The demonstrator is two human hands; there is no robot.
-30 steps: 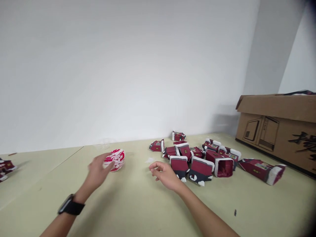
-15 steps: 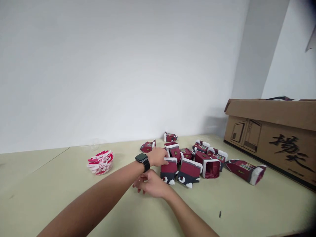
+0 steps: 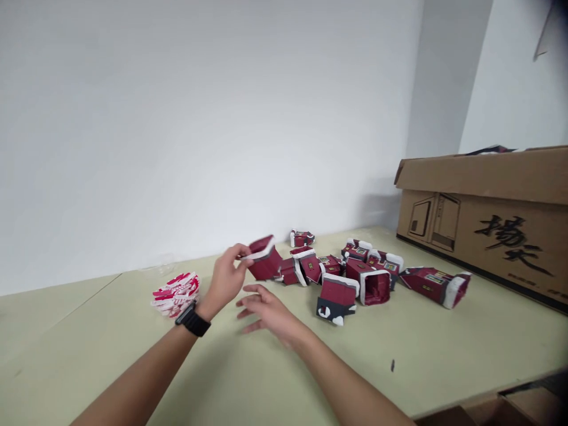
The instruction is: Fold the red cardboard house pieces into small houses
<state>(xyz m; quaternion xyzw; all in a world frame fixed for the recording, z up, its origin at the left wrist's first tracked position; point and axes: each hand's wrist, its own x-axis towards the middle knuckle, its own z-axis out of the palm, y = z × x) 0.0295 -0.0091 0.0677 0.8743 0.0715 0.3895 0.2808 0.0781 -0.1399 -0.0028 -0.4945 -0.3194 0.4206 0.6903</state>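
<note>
My left hand (image 3: 228, 272), with a black watch on its wrist, pinches the white rim of a small dark red model house (image 3: 265, 266). That house is tilted, its hollow open end facing up and towards the hand. Below and to the right, my right hand (image 3: 266, 310) is held over the table with its fingers spread and nothing in them. Another house (image 3: 338, 296) with a dark roof and white patches lies on its side, right of my right hand. Several similar houses, among them one showing its hollow end (image 3: 377, 288), lie behind it in a loose group.
A pile of red and white pieces (image 3: 177, 294) sits on the left of the pale table (image 3: 213, 384). At the right stands a large cardboard box (image 3: 470, 231). A small dark scrap (image 3: 393, 365) lies near the front, and an open carton (image 3: 528, 405) shows at the lower right corner.
My left hand has moved left and up from the group, taking one house by its rim. The arms are no longer crossed. My right hand's fingers have spread. The view has shifted slightly.
</note>
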